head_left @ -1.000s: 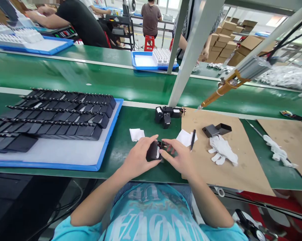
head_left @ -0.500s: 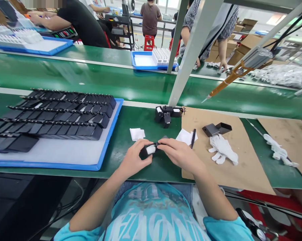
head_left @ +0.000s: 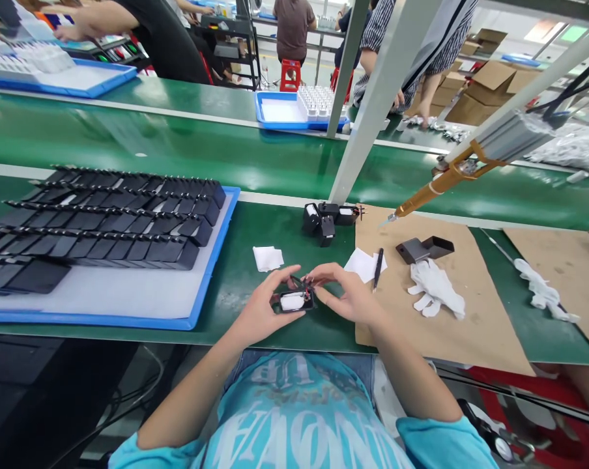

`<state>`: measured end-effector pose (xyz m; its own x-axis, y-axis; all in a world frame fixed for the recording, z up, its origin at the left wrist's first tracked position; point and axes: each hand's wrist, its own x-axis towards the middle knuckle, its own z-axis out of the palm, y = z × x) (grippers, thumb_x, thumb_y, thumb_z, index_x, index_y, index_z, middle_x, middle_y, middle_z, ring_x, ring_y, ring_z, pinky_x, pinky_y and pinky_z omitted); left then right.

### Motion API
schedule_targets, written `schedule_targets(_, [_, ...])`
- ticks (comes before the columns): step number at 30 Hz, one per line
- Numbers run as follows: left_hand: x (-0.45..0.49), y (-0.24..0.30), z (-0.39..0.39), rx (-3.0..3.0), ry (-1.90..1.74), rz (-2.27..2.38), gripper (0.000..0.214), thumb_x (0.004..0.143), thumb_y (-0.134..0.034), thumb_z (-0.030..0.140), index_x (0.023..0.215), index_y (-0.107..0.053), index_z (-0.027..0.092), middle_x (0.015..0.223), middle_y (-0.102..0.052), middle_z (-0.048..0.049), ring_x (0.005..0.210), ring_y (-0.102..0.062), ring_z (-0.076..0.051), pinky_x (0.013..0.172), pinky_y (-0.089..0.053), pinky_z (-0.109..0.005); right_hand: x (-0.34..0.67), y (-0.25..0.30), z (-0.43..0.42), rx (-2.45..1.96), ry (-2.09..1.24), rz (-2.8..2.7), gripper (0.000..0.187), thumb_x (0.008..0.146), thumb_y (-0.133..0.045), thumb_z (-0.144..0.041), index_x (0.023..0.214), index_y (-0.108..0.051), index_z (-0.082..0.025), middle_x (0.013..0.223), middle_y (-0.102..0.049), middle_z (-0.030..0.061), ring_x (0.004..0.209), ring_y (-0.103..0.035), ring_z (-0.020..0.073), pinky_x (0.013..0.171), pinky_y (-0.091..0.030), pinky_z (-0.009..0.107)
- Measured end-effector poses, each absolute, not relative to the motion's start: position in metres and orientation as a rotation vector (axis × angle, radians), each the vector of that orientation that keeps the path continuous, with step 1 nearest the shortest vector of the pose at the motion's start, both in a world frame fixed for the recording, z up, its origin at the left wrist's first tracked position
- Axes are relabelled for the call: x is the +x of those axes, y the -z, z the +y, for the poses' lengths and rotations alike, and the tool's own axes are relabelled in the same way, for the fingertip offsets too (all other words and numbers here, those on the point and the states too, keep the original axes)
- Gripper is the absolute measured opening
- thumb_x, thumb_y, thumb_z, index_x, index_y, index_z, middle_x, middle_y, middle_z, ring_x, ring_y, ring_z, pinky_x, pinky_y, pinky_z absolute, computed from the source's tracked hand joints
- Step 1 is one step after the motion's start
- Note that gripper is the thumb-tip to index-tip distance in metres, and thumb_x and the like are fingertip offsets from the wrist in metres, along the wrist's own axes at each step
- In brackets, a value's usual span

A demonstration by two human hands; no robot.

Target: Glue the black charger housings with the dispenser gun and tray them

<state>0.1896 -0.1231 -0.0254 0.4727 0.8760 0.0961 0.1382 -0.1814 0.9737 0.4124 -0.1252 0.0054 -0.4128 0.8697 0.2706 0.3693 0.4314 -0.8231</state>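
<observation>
Glossy green workbench [head_left: 240,257] below; left hand [head_left: 261,303], curled, grips a small black rectangular plastic case [head_left: 298,309]; right hand [head_left: 346,294], half-closed, meets its right end, hold unclear; best kept steady, unforced.

Turquoise short-sleeved fabric T-shirt [head_left: 260,449], bottom centre of frame: row of large white capital letters [head_left: 301,426], creased, O discernible, full word uncertain. Above it, smaller pale lettering [head_left: 290,370], too distorted to read. Other text illegible.

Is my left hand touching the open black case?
Touching. The head view shows the left hand gripping the case around its left end.
</observation>
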Motion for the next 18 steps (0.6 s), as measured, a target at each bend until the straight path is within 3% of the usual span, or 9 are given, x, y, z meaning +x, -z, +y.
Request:
schedule_targets(4, [0.192,0.033,-0.123,1.838,-0.957,0.974,0.037,0.078,-0.075,0.026,0.114,-0.064,0.027,0.108,-0.050,-0.0059,0.101,-0.061,-0.020,0.080,-0.059,-0.033,0.419,-0.014,-0.129,-1.117,-0.935,-1.995,0.036,0.091,-0.051,-0.017,0.126,-0.051,-0.026,0.108,-0.074,0.0049,0.098,-0.072,0.0173,0.085,-0.060,0.034])
schedule_targets(8, [0.190,0.038,-0.121,1.932,-1.117,1.037,0.030,0.079,-0.074,0.022,0.105,-0.060,0.022,0.109,-0.059,-0.0069,0.101,-0.064,-0.020,0.082,-0.058,-0.033,0.439,-0.029,-0.123,-1.100,-0.226,-1.467,0.033,0.088,-0.058,-0.021,0.119,-0.055,-0.030,0.115,-0.066,0.0044,0.097,-0.069,0.0196,0.084,-0.058,0.040])
schedule_targets(11, [0.189,0.039,-0.121,2.035,-1.220,1.005,0.030,0.078,-0.076,0.020,0.103,-0.058,0.021,0.104,-0.065,-0.0064,0.098,-0.066,-0.019,0.085,-0.056,-0.033,0.469,-0.038,-0.100,-1.008,0.091,-1.068,0.038,0.086,-0.058,-0.028,0.122,-0.049,-0.035,0.125,-0.057,0.0049,0.116,-0.059,0.0239,0.090,-0.052,0.046])
schedule_targets(14, [0.190,0.040,-0.121,2.111,-1.306,0.965,0.033,0.078,-0.075,0.018,0.106,-0.058,0.021,0.104,-0.067,-0.0073,0.098,-0.067,-0.019,0.084,-0.056,-0.032,0.499,-0.039,-0.064,-1.019,-0.194,-1.083,0.062,0.077,-0.066,-0.044,0.133,-0.040,-0.036,0.142,-0.045,0.0091,0.131,-0.048,0.0293,0.092,-0.049,0.049])
schedule_targets(18, [0.191,0.044,-0.121,2.176,-1.357,0.940,0.033,0.081,-0.074,0.020,0.109,-0.057,0.022,0.108,-0.069,-0.0085,0.103,-0.068,-0.020,0.089,-0.056,-0.035,0.515,-0.029,-0.023,-0.971,-0.675,-0.995,0.067,0.064,-0.077,-0.048,0.122,-0.045,-0.040,0.139,-0.047,0.0037,0.116,-0.059,0.0236,0.083,-0.050,0.038])
